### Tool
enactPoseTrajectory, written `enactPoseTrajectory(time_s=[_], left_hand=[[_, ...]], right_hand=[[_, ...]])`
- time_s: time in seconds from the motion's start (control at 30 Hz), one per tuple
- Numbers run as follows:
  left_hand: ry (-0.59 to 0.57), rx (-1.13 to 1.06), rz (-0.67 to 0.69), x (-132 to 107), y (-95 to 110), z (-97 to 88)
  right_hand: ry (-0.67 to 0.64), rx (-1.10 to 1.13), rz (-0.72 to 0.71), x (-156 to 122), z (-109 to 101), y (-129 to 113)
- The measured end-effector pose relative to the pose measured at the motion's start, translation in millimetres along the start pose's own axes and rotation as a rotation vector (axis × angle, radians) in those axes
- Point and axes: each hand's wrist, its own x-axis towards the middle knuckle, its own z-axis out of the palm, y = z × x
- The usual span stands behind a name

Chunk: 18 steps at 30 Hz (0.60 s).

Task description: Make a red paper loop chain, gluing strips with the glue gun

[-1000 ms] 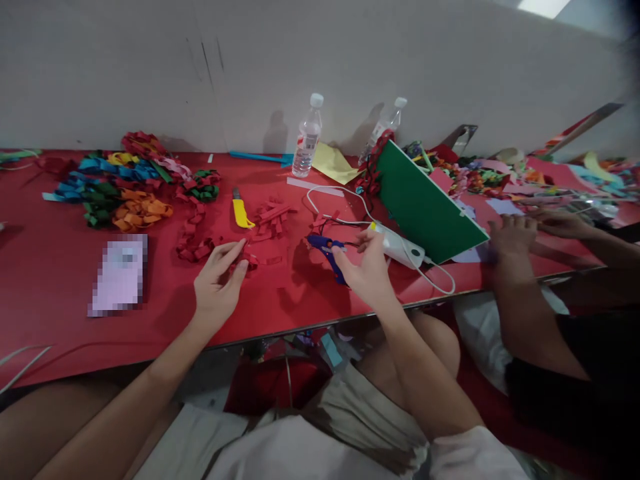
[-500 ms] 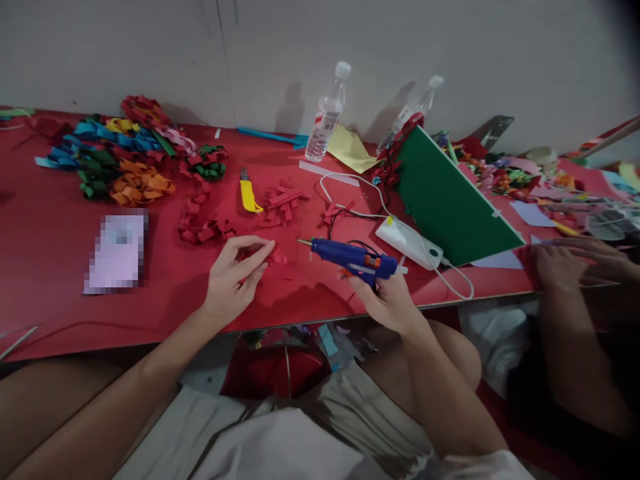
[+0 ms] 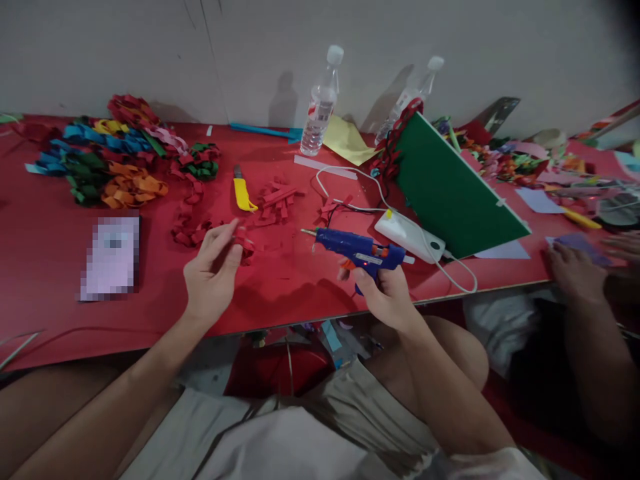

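Note:
My right hand (image 3: 387,293) is wrapped around the handle of a blue hot glue gun (image 3: 357,250). The gun's metal tip points left, and a small red light glows on its body. Over the red tabletop, my left hand (image 3: 213,273) pinches a red paper strip (image 3: 244,241) between thumb and fingers; part of it is hidden by the hand. A red paper chain (image 3: 187,223) lies just behind that hand. Beyond it are a pile of loose red paper strips (image 3: 277,200) and a yellow utility knife (image 3: 243,192).
Coloured paper chains (image 3: 115,157) are heaped at the back left, above a blurred phone (image 3: 111,257). A water bottle (image 3: 320,107) stands near the wall. A green board (image 3: 450,187) leans beside a white power bank (image 3: 410,237) and its cable. A co-worker's hand (image 3: 575,270) is at right.
My left hand has moved left and turned, its thumb and fingers more apart at the strip. The glue gun stays in my right hand, slightly shifted. The co-worker's hands have moved right.

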Motion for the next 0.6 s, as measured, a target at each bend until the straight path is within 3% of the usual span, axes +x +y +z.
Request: enactPoseTrajectory(time_s=[0.07, 0.13, 0.3, 0.4, 0.5, 0.57, 0.6], left_hand=[[0.089, -0.224, -0.196, 4.6, 2.3, -0.6], [0.159, -0.447, -0.328, 10.4, 6.1, -3.2], [0.251, -0.703, -0.42, 19.3, 11.2, -17.0], [0.281, -0.806, -0.501, 17.4, 8.9, -22.8], [0.255, -0.853, -0.553, 13.1, 6.4, -23.3], [0.227, -0.858, -0.547, 10.3, 5.4, -21.5], [0.219, -0.852, -0.538, 9.1, 5.1, -20.2]], right_hand=[[0.047, 0.026, 0.061, 2.4, 3.0, 1.5], [0.025, -0.091, 0.09, 7.0, 6.8, 2.9], [-0.108, -0.512, 0.057, 19.7, 27.1, 10.5], [-0.146, -0.547, 0.103, 23.6, 35.5, 18.7], [-0.183, -0.488, 0.106, 22.5, 23.5, 23.9], [-0.098, -0.402, 0.052, 19.8, 9.5, 19.8], [0.025, -0.348, 0.012, 18.4, 4.7, 14.3]])
